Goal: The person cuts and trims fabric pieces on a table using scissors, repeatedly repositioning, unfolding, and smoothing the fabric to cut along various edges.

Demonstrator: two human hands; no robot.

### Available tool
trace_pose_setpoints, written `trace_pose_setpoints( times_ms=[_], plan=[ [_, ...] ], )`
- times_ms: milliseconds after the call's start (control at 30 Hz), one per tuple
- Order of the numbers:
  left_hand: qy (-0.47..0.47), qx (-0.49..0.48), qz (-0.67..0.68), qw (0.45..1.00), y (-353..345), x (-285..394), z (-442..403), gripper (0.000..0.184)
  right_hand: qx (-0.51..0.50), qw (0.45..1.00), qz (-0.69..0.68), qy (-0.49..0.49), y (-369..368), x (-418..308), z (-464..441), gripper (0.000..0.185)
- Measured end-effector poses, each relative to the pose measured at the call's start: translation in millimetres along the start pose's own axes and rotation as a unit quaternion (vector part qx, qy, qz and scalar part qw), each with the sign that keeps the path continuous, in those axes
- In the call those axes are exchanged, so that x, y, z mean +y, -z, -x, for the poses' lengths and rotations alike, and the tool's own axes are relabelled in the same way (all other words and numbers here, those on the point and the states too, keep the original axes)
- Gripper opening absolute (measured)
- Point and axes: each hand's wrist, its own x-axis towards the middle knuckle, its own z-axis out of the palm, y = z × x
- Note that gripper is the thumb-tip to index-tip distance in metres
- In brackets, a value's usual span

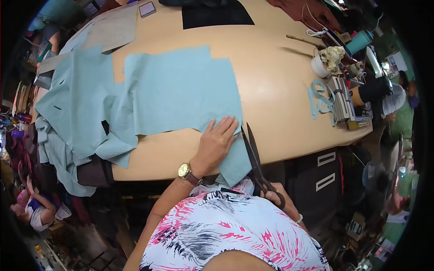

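Note:
A light blue piece of fabric (181, 90) lies spread on the table, and part of it hangs over the front edge near my body. My left hand (218, 142) rests flat on its near right corner, fingers stretched out. In my right hand (278, 198), at the table's front edge, is a pair of dark scissors (255, 158), gripped by the handles. The scissor blades point away from me and stand slightly apart, alongside the right edge of the fabric. Whether cloth lies between the blades is hard to tell.
More crumpled blue fabric (77, 99) lies at the left, partly over the edge. Blue strips (322, 101), a white cup (320, 67) and stacked items (341, 101) stand at the right. A black sheet (217, 13) lies at the back. Another person (38, 207) sits at far left.

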Motion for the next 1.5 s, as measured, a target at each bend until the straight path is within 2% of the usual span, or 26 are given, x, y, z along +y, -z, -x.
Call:
trace_pose_setpoints(
  times_ms=[133, 233, 367, 467, 600, 900, 1267, 1500],
  plan=[
    [0.001, 0.003, 0.038, 0.999, 4, -1, -2, 0.039, -0.006, 1.0, -0.009, 0.023, -4, -6, -10, 0.038],
    [-0.005, -0.006, 0.041, 0.999, 4, -6, -2, 0.038, 0.038, 0.998, -0.053, -0.002, -3, -8, -3, 0.042],
    [-0.009, -0.01, 0.043, 0.999, 6, -2, -4, 0.037, 0.082, 0.993, -0.077, 0.045, 1, -6, 5, 0.039],
    [-0.004, -0.006, 0.057, 0.998, 6, -2, -3, 0.038, 0.056, 0.998, -0.013, 0.017, 4, -14, 5, 0.038],
    [0.01, 0.004, 0.087, 0.996, 4, -4, -2, 0.039, 0.045, 0.999, -0.011, -0.018, 2, -12, 2, 0.037],
    [-0.04, -0.016, -0.011, 0.999, 8, 2, -2, 0.043, 0.062, 0.998, -0.012, 0.008, -11, -8, -17, 0.034],
    [-0.049, -0.024, -0.01, 0.998, 10, 3, 1, 0.04, 0.059, 0.997, -0.021, 0.054, -16, 10, -30, 0.032],
    [-0.057, -0.031, -0.012, 0.998, 10, 5, 1, 0.039, 0.065, 0.997, -0.012, 0.042, -19, 7, -31, 0.031]
  ],
)
